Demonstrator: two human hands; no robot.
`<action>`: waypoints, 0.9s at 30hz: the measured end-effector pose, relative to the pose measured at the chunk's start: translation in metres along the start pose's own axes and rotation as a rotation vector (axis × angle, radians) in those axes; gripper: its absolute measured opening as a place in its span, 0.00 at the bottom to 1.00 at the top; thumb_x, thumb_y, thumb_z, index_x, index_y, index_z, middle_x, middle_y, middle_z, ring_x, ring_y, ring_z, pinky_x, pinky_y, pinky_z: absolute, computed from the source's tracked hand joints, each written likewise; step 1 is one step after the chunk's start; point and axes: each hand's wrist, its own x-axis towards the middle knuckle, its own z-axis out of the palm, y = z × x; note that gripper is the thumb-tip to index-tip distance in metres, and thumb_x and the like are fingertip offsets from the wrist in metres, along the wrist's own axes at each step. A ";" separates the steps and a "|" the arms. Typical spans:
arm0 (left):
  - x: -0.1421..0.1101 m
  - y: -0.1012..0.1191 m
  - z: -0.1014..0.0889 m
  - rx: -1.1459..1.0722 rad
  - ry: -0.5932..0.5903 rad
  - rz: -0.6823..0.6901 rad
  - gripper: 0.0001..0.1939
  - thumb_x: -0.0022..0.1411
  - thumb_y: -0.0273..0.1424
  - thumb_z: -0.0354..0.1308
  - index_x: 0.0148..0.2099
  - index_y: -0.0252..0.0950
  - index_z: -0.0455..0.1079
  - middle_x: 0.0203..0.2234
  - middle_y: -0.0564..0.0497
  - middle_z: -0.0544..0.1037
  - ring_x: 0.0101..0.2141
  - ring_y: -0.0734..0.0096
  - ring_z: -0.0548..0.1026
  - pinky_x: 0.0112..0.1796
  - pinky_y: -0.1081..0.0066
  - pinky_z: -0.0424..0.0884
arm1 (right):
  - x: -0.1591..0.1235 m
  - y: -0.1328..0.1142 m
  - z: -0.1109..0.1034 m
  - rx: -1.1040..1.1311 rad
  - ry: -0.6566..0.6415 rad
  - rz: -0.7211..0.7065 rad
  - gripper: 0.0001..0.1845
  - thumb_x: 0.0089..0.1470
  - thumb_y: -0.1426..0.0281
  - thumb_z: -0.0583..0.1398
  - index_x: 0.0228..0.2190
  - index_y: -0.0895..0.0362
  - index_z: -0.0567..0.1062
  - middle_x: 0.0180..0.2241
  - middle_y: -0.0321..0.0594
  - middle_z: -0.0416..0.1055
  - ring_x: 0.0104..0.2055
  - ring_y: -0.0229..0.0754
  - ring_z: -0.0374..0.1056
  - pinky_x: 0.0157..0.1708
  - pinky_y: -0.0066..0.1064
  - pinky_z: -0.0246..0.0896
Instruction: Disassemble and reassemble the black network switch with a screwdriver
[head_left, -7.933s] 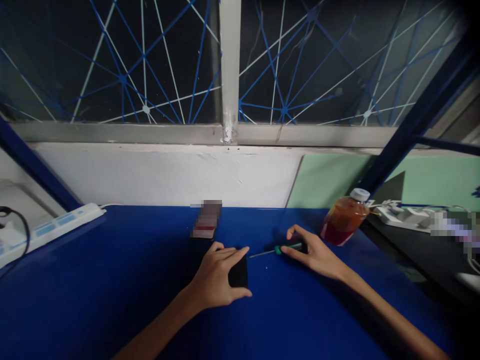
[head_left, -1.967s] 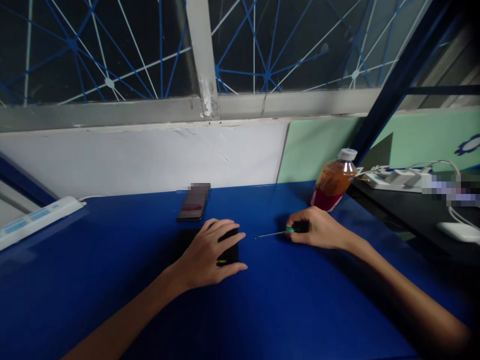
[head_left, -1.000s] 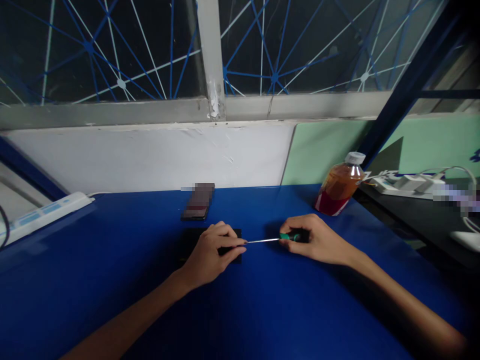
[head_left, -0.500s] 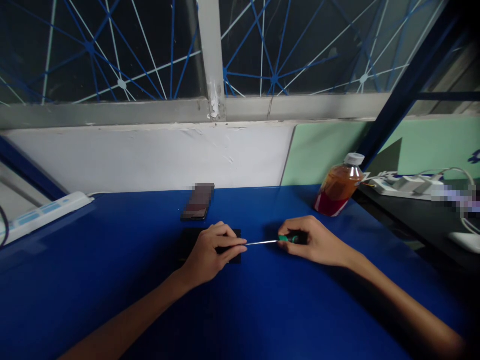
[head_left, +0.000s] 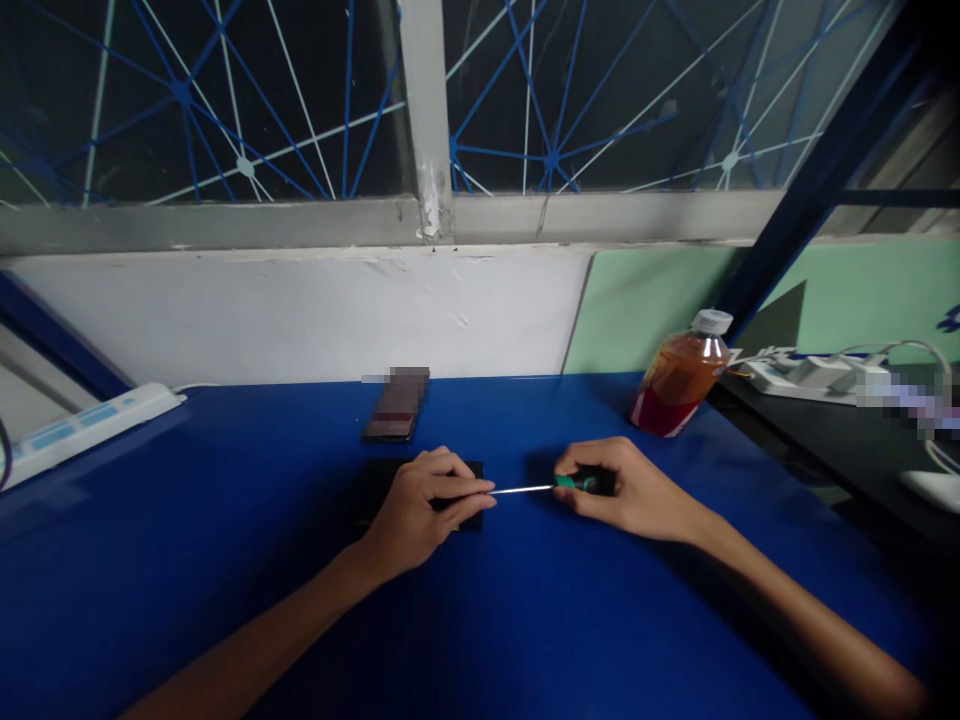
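Note:
A screwdriver (head_left: 525,489) with a thin metal shaft and a green and black handle lies nearly level between my two hands. Its handle is wrapped by the fingers of my right hand (head_left: 626,487). The thumb and fingers of my left hand (head_left: 424,505) are closed in a pinch at the far end of the shaft, hiding the tip. Under my left hand is a flat, dark, rectangular object (head_left: 380,478), mostly covered; I cannot make out its kind.
A phone (head_left: 397,405) lies beyond my left hand on the blue table (head_left: 525,620). A bottle of orange drink (head_left: 679,375) stands at the right rear. White power strips (head_left: 97,430) and cables sit at both sides. A wall and window are behind.
Both hands keep their grip and the screwdriver stays almost in place. The handle has shifted very slightly toward my left hand; the view moved a little.

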 end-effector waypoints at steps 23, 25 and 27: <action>0.004 -0.004 -0.022 0.356 -0.329 0.060 0.39 0.48 0.50 0.65 0.60 0.44 0.61 0.53 0.46 0.70 0.52 0.51 0.66 0.51 0.49 0.58 | -0.001 0.004 -0.006 -0.047 -0.066 -0.016 0.07 0.53 0.68 0.59 0.29 0.57 0.76 0.26 0.36 0.73 0.26 0.36 0.65 0.26 0.28 0.55; 0.004 -0.007 -0.021 0.366 -0.333 0.064 0.35 0.51 0.47 0.65 0.59 0.45 0.62 0.53 0.46 0.69 0.52 0.52 0.66 0.50 0.50 0.59 | -0.001 0.004 -0.006 -0.043 -0.090 -0.025 0.06 0.52 0.69 0.60 0.29 0.57 0.77 0.27 0.36 0.74 0.26 0.36 0.66 0.26 0.28 0.55; 0.003 -0.009 -0.019 0.367 -0.325 0.061 0.32 0.53 0.45 0.64 0.58 0.45 0.63 0.53 0.46 0.70 0.51 0.52 0.67 0.49 0.51 0.60 | -0.001 0.004 -0.005 -0.043 -0.115 -0.025 0.05 0.50 0.71 0.60 0.30 0.56 0.77 0.27 0.35 0.75 0.26 0.35 0.66 0.26 0.28 0.55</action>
